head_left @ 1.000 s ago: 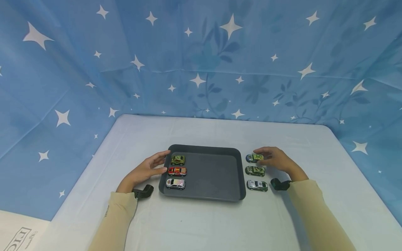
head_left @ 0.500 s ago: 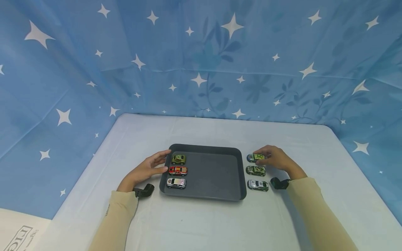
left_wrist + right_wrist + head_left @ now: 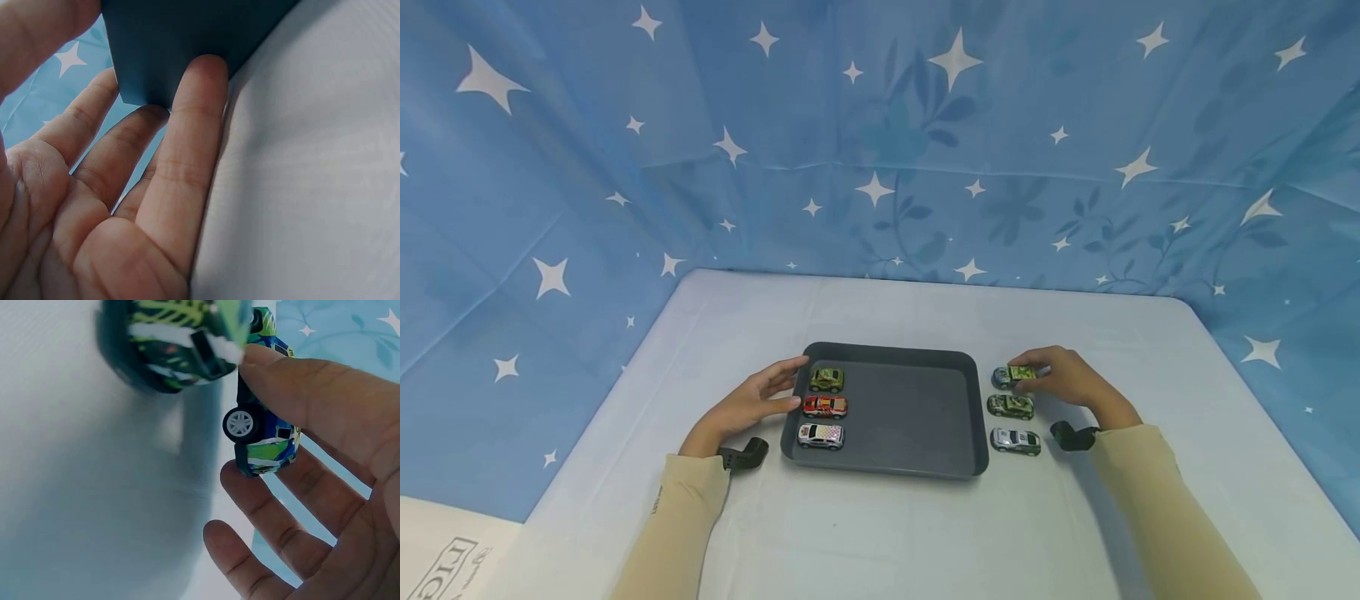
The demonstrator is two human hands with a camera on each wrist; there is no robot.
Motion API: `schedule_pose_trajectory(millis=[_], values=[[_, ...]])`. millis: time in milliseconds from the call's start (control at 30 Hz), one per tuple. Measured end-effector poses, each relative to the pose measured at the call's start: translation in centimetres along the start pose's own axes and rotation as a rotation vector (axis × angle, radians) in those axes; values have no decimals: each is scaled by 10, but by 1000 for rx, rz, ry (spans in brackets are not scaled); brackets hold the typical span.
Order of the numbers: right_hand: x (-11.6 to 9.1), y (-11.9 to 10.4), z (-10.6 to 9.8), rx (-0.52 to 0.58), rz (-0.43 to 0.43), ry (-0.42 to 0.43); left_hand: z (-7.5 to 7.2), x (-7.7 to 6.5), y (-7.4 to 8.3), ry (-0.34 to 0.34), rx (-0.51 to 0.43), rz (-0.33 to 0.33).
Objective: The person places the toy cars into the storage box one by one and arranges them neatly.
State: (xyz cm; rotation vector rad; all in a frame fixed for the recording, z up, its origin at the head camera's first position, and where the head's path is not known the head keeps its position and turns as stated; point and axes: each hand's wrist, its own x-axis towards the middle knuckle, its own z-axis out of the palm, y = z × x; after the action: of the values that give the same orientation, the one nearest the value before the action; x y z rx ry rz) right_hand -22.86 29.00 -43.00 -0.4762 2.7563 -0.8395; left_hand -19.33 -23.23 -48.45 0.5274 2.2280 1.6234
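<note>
My right hand (image 3: 1066, 382) pinches a small blue and green toy car (image 3: 1004, 377) between thumb and fingers, right of the tray. The right wrist view shows this toy car (image 3: 269, 434) from the side, one grey-spoked wheel facing the camera, with the lower fingers spread loosely. A camouflage-green toy car (image 3: 1011, 406) and a silver and green one (image 3: 1015, 441) stand in line nearer the person. My left hand (image 3: 751, 407) rests its relaxed fingertips against the left wall of a dark grey tray (image 3: 910, 417). The left wrist view has those fingers (image 3: 199, 119) on the tray's outer wall.
Inside the tray, along its left side, stand a green toy car (image 3: 827, 380), a red one (image 3: 825, 407) and a white one (image 3: 821, 436). The tray lies on a white-covered table (image 3: 880, 533), with a blue star-patterned cloth (image 3: 820, 133) behind.
My right hand and the blue and green car have shifted slightly to the right. The left hand, the tray and the other cars stay in place.
</note>
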Motion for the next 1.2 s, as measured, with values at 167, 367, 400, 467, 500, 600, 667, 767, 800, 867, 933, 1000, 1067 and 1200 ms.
schedule_pose_trajectory(millis=[167,367,400,467,500,600,667,767,800,867,933,1000,1067,1200], values=[[-1,-4,-5,-15,-38,19,0,0,0,2,4,-1],[-5,-11,-9,-29,-88,29,-1,0,-1,4,-5,0],[-5,-13,-10,-32,-98,29,-1,0,-1,4,-6,2],[-7,-15,-11,-37,-115,30,-1,0,-1,4,-6,3],[-7,-16,-12,-37,-123,30,-1,0,0,4,-6,4],[-9,-20,-13,-38,-136,27,-1,0,0,1,-8,1],[-10,-22,-13,-40,-142,25,-1,0,1,-2,-10,-3],[-12,-26,-13,-42,-152,25,0,0,1,-7,-14,-7],[-12,-28,-13,-44,-156,27,0,0,1,-8,-15,-8],[-13,-31,-13,-41,-166,29,0,0,1,-8,-19,-11],[-14,-33,-13,-39,-176,32,0,0,1,-8,-22,-13],[-14,-36,-12,-38,-188,34,0,0,1,-9,-21,-15],[-15,-38,-12,-38,-200,36,0,0,1,-8,-20,-14],[-14,-42,-10,-38,-217,40,0,0,2,-7,-14,-12]])
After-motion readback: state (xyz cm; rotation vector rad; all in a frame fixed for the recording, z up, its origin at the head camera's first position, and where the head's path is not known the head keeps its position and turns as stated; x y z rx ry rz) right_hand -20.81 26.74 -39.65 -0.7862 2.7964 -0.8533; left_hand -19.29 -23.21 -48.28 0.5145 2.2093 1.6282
